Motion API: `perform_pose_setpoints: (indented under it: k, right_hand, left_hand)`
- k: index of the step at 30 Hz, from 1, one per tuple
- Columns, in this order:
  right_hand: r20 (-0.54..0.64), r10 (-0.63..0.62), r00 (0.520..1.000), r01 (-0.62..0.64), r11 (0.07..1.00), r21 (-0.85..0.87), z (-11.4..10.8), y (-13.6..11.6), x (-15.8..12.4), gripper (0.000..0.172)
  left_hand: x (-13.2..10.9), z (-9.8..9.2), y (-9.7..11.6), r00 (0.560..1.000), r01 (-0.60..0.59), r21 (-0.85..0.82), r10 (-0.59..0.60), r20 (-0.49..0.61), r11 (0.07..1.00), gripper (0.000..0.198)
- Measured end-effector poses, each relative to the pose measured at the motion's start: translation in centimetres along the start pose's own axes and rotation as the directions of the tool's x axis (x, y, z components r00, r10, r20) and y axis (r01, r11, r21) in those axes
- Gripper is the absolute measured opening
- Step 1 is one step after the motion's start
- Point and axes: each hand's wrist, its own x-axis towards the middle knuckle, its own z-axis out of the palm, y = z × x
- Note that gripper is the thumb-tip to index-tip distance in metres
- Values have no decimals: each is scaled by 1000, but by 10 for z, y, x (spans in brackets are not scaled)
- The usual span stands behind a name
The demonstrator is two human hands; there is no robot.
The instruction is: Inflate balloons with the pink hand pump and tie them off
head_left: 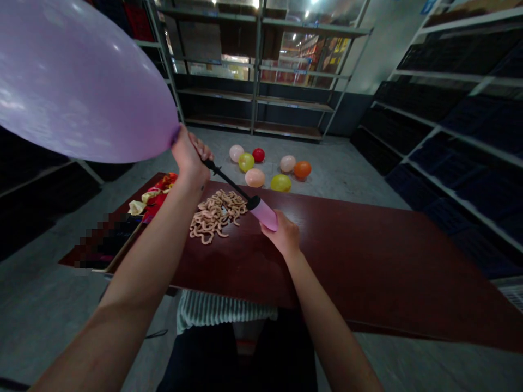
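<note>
A large inflated purple balloon point(93, 87) fills the upper left, its neck pinched in my left hand point(191, 155). From that same hand the black rod point(231, 182) of a balloon pump runs down to the right; the pump's tip is hidden by my fingers. My right hand point(284, 235) is wrapped round the pink barrel point(265, 214) of the pump, above the table. Much of the black rod shows between the two hands. Below and left of the pump lies a heap of long, beige, curled balloons or similar pieces point(216, 213), touched by neither hand.
On the dark red table point(368, 256), red and yellow items point(157, 195) and a dark box point(118, 239) sit at the left. Several inflated balloons, one of them orange point(302, 170), rest on the floor beyond. Metal shelves point(255, 98) stand behind and at both sides.
</note>
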Motion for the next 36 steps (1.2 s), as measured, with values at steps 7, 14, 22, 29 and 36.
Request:
perform_pose_setpoints:
  k: [7, 14, 22, 29, 36]
  right_hand:
    - [-28, 194, 981, -192, 979, 70, 2, 2, 4, 38]
    - [-21, 287, 958, -287, 958, 5, -3, 5, 6, 41]
    - [21, 128, 992, -127, 991, -27, -3, 0, 5, 41]
    - [108, -46, 993, 53, 997, -61, -4, -6, 2, 43]
    - [158, -133, 978, 150, 983, -102, -5, -7, 0, 43]
  left_hand:
    - [-38, 54, -83, 994, 24, 182, -42, 98, 983, 52]
    - [-59, 48, -130, 992, 124, 222, -128, 5, 967, 49]
    - [-48, 18, -98, 981, 171, 173, -151, -123, 970, 46]
    - [-28, -36, -57, 954, 161, 43, -144, -261, 986, 42]
    - [-20, -70, 1, 944, 115, -77, -134, -302, 990, 45]
